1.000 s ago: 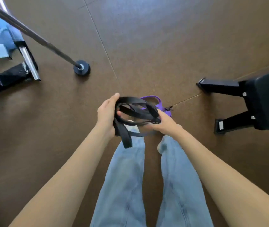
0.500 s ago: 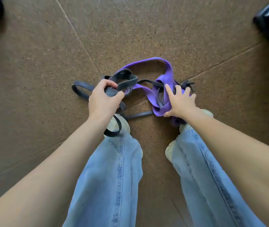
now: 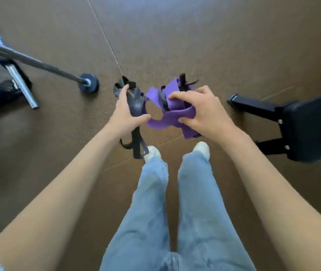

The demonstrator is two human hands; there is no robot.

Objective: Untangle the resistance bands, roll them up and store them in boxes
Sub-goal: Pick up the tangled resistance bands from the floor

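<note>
I stand over a brown floor with both arms stretched out. My left hand (image 3: 125, 116) grips a bunch of black resistance bands (image 3: 135, 106), whose loose ends hang down toward my left shoe. My right hand (image 3: 200, 110) holds the bunched purple resistance band (image 3: 170, 116), thumb and fingers curled round its folds. A loop of the purple band runs across to the black bunch, so the two are still tangled together. Thin black strands stick up behind the purple band. No box is in view.
A long metal bar with a round black foot (image 3: 88, 85) slants in from the left. Behind it lies a black and chrome frame (image 3: 21, 87). A black padded bench with metal legs (image 3: 300, 122) stands at the right. My jeans and white shoes (image 3: 152, 151) are below.
Half a second ago I was crouched with the bands on the floor. Now both hands have lifted the bands up, the right hand closing on the purple band, and the camera has risen.
</note>
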